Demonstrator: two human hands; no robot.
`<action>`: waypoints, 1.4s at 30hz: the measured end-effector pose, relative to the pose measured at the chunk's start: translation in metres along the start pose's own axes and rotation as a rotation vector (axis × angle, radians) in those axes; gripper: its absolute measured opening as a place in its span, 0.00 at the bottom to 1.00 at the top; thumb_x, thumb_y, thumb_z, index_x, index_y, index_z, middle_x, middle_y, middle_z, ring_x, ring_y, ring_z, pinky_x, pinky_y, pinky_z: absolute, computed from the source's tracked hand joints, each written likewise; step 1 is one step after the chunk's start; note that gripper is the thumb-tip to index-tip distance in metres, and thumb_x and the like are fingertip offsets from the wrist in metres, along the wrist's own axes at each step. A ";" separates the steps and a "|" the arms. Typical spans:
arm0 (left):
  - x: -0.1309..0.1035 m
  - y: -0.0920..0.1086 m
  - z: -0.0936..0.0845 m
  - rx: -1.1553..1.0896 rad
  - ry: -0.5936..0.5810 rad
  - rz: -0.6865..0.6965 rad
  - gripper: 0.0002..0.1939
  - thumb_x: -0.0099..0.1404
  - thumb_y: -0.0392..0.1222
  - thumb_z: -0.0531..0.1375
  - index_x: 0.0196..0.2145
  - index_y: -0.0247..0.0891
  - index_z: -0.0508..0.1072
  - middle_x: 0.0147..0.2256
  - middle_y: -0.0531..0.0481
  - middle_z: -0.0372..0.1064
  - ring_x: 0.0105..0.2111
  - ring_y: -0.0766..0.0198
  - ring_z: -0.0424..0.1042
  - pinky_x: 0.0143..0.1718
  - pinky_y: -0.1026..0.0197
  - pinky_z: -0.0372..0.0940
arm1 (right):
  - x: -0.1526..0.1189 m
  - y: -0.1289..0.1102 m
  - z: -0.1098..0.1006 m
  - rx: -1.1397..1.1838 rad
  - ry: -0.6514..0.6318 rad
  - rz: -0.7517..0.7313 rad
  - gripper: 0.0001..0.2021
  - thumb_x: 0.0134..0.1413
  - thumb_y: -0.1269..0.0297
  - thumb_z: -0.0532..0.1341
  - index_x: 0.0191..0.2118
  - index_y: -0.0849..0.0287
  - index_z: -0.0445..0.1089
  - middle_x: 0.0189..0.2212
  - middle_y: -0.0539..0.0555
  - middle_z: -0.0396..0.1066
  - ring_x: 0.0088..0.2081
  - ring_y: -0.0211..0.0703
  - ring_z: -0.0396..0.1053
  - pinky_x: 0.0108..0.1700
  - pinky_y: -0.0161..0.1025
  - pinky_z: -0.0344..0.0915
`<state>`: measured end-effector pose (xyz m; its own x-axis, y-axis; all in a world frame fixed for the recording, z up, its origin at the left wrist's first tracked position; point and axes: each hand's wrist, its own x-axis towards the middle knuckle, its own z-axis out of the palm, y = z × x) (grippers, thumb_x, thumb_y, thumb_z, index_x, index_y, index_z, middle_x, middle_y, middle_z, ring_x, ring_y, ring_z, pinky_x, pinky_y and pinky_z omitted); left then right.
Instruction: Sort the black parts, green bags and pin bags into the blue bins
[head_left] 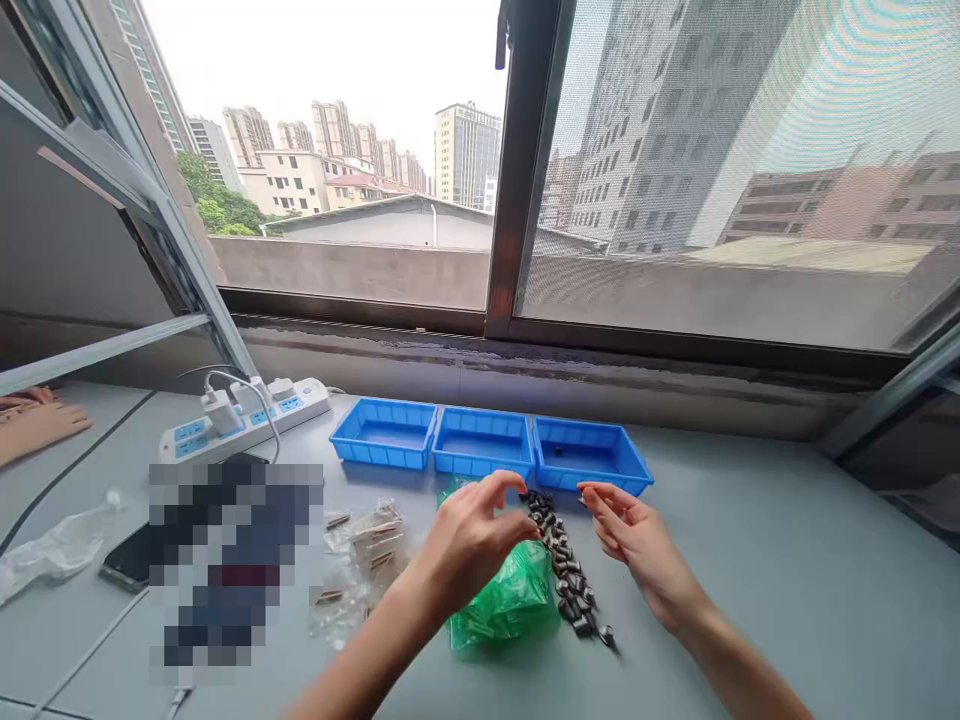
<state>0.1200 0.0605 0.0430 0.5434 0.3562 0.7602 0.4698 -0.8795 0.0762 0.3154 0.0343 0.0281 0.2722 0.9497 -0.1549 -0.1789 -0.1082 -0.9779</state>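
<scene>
Where nearest the right hand (637,548), blue bin (600,460), dark piece (558,451) inside.

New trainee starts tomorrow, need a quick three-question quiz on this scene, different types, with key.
1. True or false: the left hand has its thumb and index finger apart.
2. Seen from the camera, which of the three blue trays holds a small dark piece?
A) left
B) middle
C) right
3. Fill in: the shiny dark parts lie in a strip mostly to the right of the ____ plastic.

Key: 1 true; 2 C; 3 green.
</scene>
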 end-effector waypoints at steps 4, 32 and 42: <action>-0.002 0.003 0.002 -0.005 -0.056 0.024 0.11 0.68 0.36 0.55 0.29 0.39 0.74 0.38 0.48 0.69 0.27 0.67 0.68 0.27 0.65 0.64 | 0.013 -0.003 -0.009 0.028 0.174 -0.041 0.30 0.08 0.41 0.73 0.22 0.60 0.74 0.16 0.46 0.62 0.15 0.26 0.47 0.16 0.31 0.44; -0.002 0.008 0.004 0.015 -0.182 0.024 0.18 0.65 0.44 0.57 0.20 0.35 0.70 0.34 0.50 0.70 0.25 0.69 0.69 0.26 0.65 0.64 | 0.023 0.019 -0.021 -0.259 0.132 -0.378 0.31 0.38 0.45 0.68 0.47 0.58 0.73 0.47 0.60 0.73 0.31 0.47 0.75 0.19 0.37 0.70; 0.003 0.004 -0.007 0.066 -0.155 0.043 0.13 0.69 0.44 0.52 0.33 0.36 0.72 0.36 0.48 0.70 0.29 0.65 0.72 0.29 0.62 0.68 | 0.021 0.016 -0.028 -0.913 0.004 -0.571 0.11 0.47 0.53 0.61 0.31 0.50 0.78 0.29 0.51 0.78 0.26 0.47 0.71 0.31 0.42 0.65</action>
<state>0.1184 0.0552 0.0503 0.6622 0.3673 0.6531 0.4857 -0.8741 -0.0008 0.3451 0.0446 0.0052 0.0955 0.9286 0.3586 0.7485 0.1705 -0.6408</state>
